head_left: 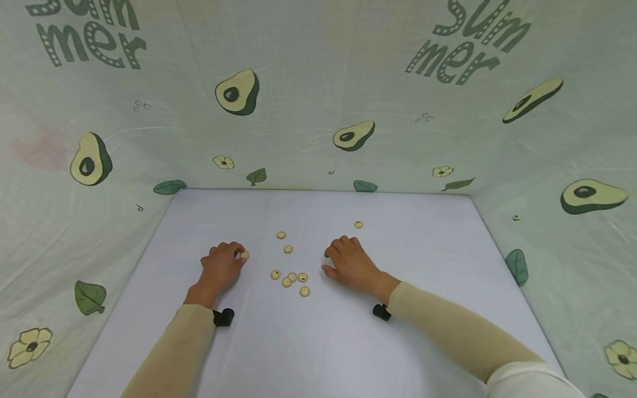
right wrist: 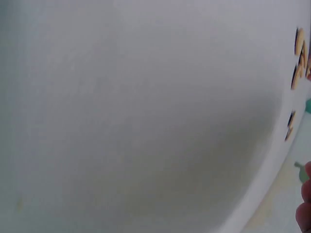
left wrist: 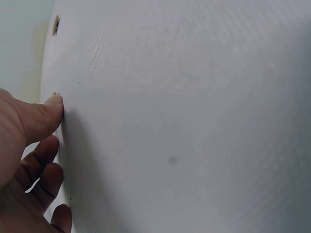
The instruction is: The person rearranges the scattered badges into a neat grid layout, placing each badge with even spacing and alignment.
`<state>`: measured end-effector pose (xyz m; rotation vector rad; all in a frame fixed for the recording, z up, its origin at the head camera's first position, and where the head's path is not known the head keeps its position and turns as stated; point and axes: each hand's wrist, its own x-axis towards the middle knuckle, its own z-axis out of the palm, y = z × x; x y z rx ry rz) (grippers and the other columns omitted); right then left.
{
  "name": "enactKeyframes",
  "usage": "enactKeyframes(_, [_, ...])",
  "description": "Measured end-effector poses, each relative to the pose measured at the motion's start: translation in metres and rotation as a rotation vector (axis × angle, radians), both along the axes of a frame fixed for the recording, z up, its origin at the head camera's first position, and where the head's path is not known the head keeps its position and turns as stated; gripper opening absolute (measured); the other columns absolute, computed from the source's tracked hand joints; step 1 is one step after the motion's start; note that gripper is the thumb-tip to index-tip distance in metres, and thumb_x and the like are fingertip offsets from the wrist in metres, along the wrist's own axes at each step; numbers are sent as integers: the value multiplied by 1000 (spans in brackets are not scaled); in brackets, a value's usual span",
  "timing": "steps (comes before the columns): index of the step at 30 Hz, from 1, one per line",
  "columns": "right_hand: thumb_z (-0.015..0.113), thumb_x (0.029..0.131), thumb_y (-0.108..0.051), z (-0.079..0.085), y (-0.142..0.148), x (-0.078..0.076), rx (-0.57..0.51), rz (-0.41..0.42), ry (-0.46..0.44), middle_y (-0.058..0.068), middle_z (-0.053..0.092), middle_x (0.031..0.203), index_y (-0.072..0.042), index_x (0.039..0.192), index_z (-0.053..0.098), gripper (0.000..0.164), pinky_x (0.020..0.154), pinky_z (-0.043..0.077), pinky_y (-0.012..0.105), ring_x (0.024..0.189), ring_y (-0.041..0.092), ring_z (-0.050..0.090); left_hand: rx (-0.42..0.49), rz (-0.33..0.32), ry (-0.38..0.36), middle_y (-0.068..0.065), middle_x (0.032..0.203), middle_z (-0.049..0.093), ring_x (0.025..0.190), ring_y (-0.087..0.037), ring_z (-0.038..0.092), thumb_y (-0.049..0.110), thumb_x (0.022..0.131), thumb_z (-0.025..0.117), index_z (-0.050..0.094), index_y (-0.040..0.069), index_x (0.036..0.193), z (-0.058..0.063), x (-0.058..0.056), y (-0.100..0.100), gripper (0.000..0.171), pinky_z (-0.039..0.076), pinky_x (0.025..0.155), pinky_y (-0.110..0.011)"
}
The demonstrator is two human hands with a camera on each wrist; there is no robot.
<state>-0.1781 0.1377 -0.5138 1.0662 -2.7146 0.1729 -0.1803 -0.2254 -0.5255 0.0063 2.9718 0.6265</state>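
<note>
On the left half of the white table, my left hand (head_left: 221,268) pinches a small round wooden piece (head_left: 245,255) between thumb and index finger. In the left wrist view the thumb (left wrist: 46,116) partly hides this piece, and the other fingers are bent. My right hand (head_left: 350,265) is over the table, fingers loosely bent, holding nothing. To its left lies a loose cluster of similar pieces (head_left: 302,277), some touching or close together. Beyond its fingertips is a single piece (head_left: 358,224). Only the fingertips (right wrist: 306,191) show at the edge of the right wrist view.
Between the hands, farther back, lie two separate pieces, one (head_left: 281,235) behind the other (head_left: 288,249). The white table (head_left: 308,348) meets a cloth (head_left: 298,66) printed with avocados and leaves at the back and both sides. Black wrist mounts (head_left: 225,317) sit by both cuffs.
</note>
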Motion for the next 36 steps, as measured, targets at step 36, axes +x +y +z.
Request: enactKeyframes(36, [63,103,-52,-19,-47,37,183,175,74,-5,64,97,-19,97,67,34,83,39,34,89,15,50,-110,-146,77,-21,121,59,115,-43,51,16,105,66,62,3,119,0,-1,-4,19,38,96,-67])
